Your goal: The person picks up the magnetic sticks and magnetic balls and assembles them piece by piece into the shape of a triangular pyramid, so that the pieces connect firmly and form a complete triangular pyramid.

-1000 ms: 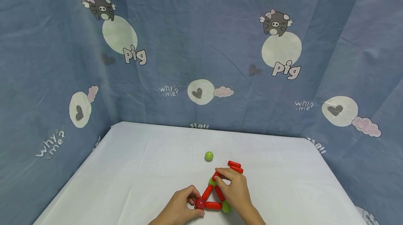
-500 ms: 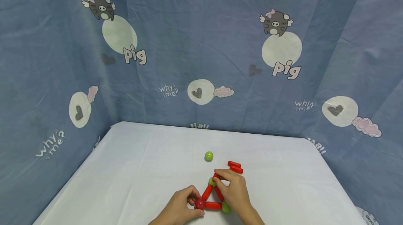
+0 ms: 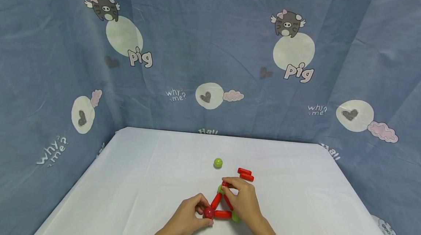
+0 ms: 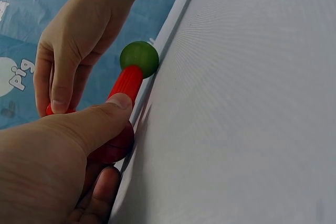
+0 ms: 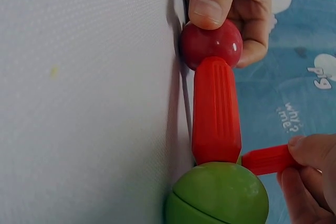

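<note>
Left hand (image 3: 189, 216) pinches glossy red ball (image 3: 208, 212); right hand (image 3: 245, 202) pinches ribbed red stick (image 3: 226, 184); triangle: three sticks, two green balls (image 3: 235, 216).

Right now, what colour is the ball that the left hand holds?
Dark red: the ball, pinched by the left hand, shows best in the right wrist view.

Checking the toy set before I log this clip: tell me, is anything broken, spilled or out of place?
Nothing stands out. The triangle of red rods and balls lies flat; the left hand holds the dark red ball, the right hand pinches a rod at the top. A spare green ball and two rods lie apart.
</note>
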Motion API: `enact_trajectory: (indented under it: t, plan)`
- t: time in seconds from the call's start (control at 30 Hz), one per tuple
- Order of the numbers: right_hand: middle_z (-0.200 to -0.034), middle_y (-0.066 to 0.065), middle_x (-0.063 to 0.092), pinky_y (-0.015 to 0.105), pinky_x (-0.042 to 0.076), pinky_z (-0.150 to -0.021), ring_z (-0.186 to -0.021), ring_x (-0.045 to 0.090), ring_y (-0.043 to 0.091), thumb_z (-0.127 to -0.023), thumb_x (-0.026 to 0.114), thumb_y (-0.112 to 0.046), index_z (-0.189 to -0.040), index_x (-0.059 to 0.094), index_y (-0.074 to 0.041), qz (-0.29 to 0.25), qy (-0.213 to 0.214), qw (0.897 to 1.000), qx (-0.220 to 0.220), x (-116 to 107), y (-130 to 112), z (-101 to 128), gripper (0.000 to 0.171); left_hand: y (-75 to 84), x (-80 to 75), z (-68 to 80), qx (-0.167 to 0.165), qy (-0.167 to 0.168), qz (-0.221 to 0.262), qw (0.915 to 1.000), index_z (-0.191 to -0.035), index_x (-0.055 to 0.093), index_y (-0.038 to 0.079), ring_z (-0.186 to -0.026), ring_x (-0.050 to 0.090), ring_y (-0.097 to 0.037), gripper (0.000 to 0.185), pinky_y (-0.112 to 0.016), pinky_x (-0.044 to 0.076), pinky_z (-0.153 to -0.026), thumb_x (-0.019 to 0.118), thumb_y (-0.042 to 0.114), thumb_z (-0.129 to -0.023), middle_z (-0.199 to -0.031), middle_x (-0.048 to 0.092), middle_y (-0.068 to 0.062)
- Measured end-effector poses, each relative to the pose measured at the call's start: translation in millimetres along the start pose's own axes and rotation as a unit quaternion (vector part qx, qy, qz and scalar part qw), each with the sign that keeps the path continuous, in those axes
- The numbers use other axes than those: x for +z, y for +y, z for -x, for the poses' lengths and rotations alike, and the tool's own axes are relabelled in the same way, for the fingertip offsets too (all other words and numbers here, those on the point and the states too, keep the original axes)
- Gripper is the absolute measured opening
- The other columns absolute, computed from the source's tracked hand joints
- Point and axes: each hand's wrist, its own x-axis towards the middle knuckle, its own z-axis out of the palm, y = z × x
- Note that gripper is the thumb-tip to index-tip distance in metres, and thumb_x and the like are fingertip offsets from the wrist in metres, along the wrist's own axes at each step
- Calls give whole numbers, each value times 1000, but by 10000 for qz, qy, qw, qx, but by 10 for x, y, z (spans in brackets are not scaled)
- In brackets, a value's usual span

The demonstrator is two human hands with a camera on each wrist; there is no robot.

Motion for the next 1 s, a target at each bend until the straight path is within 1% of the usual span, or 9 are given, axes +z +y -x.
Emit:
enact_trajectory:
  t: [0.13,0.23,0.37,0.47,0.63,0.73,0.87,1.0]
  plan:
    - [-102,-5,78,30,61,-86,-90,74,7,-85,83,-13,-111,78,-12,-52,-26,10000,30,-4,1,1,26,-2,-2,0,10,8,-4,10000,-99,62,22,-77,56,2,36,-18,49,-72,89,31,-78,-86,66,15]
    - [-104,-4,78,31,60,-86,-91,74,8,-86,82,-14,-113,77,-12,-60,-121,9999,98,-19,-4,-5,28,-8,3,0,-33,7,11,10000,-99,62,22,-77,56,1,36,-18,49,-71,90,30,-77,-86,65,15]
    - [-110,1,78,33,61,-87,-94,75,12,-85,83,-17,-118,75,-11,-122,-256,9993,225,-71,-9,-11,35,-13,11,1,-80,7,45,10000,-99,63,22,-77,56,1,36,-18,49,-71,90,30,-77,-86,66,14]
    - [-114,4,77,33,61,-86,-96,75,16,-85,84,-18,-120,74,-12,-273,-221,9988,350,-116,5,-29,37,-10,11,-4,-121,2,51,9999,-99,63,22,-77,55,1,36,-18,49,-71,90,29,-76,-86,66,14]
    - [-112,6,77,32,61,-85,-97,75,19,-85,83,-15,-116,75,-14,-669,130,9956,637,-206,118,-100,32,8,10,-21,-241,-28,48,9997,-99,62,22,-78,56,0,37,-18,49,-71,91,27,-77,-87,66,13]
    - [-110,5,78,27,60,-85,-98,74,18,-85,83,-13,-114,76,-12,-828,397,9917,898,-282,239,-139,30,15,13,-27,-301,-41,5,9995,-99,62,22,-78,56,-1,37,-18,49,-72,91,28,-76,-87,66,12]
    - [-109,4,78,19,58,-83,-99,74,18,-88,81,-14,-115,75,-9,-785,686,9857,1322,-395,434,-166,28,19,17,-33,-485,-80,-10,9988,-98,62,22,-78,56,-3,36,-18,48,-71,91,27,-76,-86,65,11]
    - [-110,7,78,15,56,-82,-101,75,19,-90,79,-14,-116,75,-7,-665,876,9805,1628,-510,640,-172,27,33,15,-28,-624,-121,29,9980,-99,63,21,-78,55,-5,36,-18,47,-70,91,25,-76,-86,64,9]
